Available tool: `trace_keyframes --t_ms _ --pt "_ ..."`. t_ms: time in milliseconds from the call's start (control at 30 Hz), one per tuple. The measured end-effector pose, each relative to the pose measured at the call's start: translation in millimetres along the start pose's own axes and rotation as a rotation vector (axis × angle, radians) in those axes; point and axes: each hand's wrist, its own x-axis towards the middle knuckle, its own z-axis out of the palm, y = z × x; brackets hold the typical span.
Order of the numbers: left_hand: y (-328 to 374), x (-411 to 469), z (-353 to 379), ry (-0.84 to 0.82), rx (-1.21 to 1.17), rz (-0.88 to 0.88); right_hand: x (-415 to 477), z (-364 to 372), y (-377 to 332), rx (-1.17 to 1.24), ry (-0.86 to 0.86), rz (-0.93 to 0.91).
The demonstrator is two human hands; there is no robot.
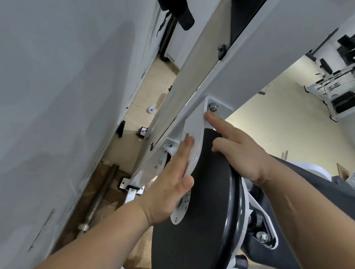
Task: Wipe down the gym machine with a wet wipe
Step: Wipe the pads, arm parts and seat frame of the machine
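The gym machine has a white frame beam (258,58) and a large black round pulley disc (194,232) held by a white bracket (190,130). My left hand (169,184) lies flat with straight fingers and presses a white wet wipe (191,157) against the bracket's side. A sliver of the wipe shows past the fingers. My right hand (237,147) rests on the disc's top edge, index finger stretched up to the bracket near a bolt (213,108), thumb curled over the disc rim.
A grey wall (46,94) runs close along the left. Black straps (182,10) hang at the top. A metal bar (99,198) lies on the floor by the wall. Other gym equipment (343,84) stands at the far right.
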Motion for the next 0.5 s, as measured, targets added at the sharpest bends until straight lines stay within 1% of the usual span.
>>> trace_keyframes --t_ms 133,233,367,500 --pt "-4.4 -32.4 10.4 0.012 -0.015 -0.049 -5.2 1.5 -0.1 0.044 0.037 -0.027" --pt "-8.8 -50.6 17.8 0.033 0.011 -0.093 -11.9 4.7 3.4 0.087 0.051 -0.082" --pt "-11.9 -70.4 29.2 0.095 0.034 -0.117 -36.7 14.5 12.9 0.12 0.079 -0.181" --pt "-0.2 -81.4 41.6 0.177 0.034 -0.227 -68.6 32.3 28.8 0.202 0.135 -0.262"
